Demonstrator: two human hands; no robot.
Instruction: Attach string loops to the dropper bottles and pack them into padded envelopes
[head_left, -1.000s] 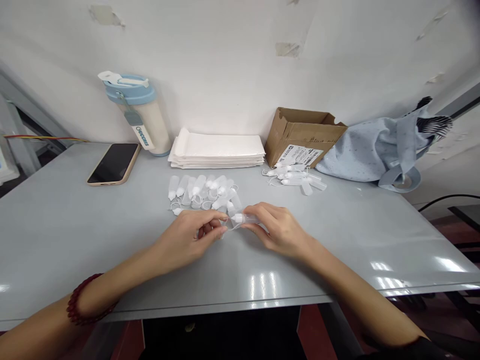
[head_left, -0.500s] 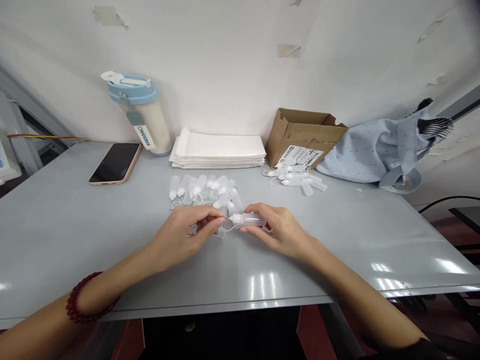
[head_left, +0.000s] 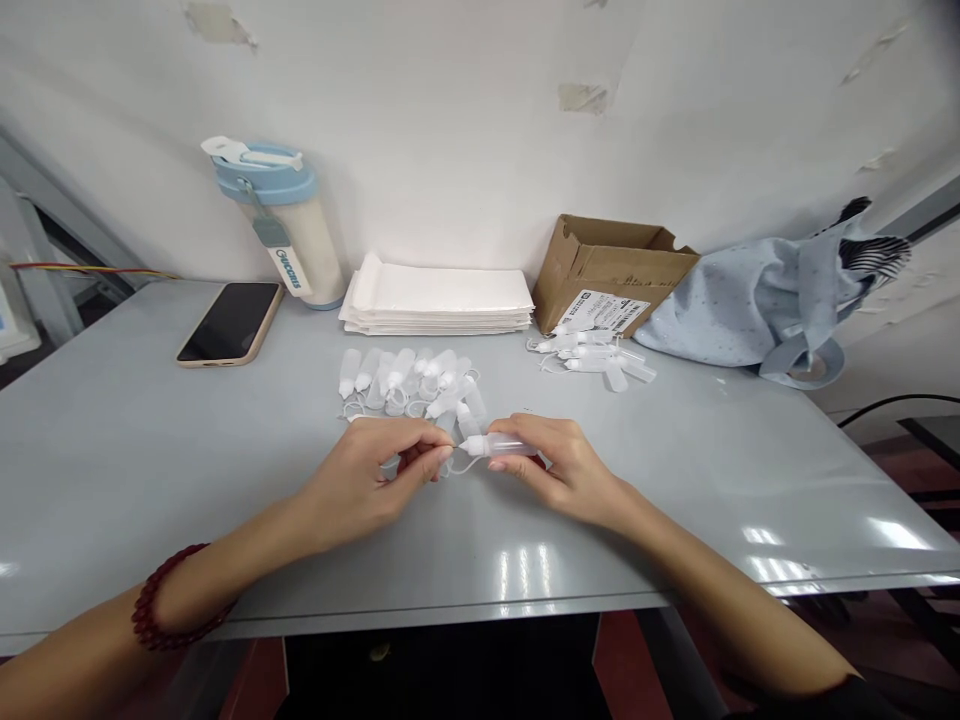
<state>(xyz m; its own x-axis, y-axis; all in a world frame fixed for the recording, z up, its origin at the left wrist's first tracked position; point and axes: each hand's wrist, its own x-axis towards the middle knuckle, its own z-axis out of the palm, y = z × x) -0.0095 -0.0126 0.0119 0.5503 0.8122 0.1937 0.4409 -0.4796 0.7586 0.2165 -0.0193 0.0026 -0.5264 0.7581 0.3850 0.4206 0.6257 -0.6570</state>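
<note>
Dropper bottle, one, held roughly level in the right grip, its nozzle toward the left grip, pinched narrow, contents unclear. Beyond: two bottle clusters, left and right, overlapped, exact counts unreadable; one carton behind the latter. Surface bare from both grips to its front edge.

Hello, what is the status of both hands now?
Right hand gripping small bottle by its body; left hand pinched at its nozzle tip. Bottle pile close behind. Nothing seen between the hands and the held bottle.
</note>
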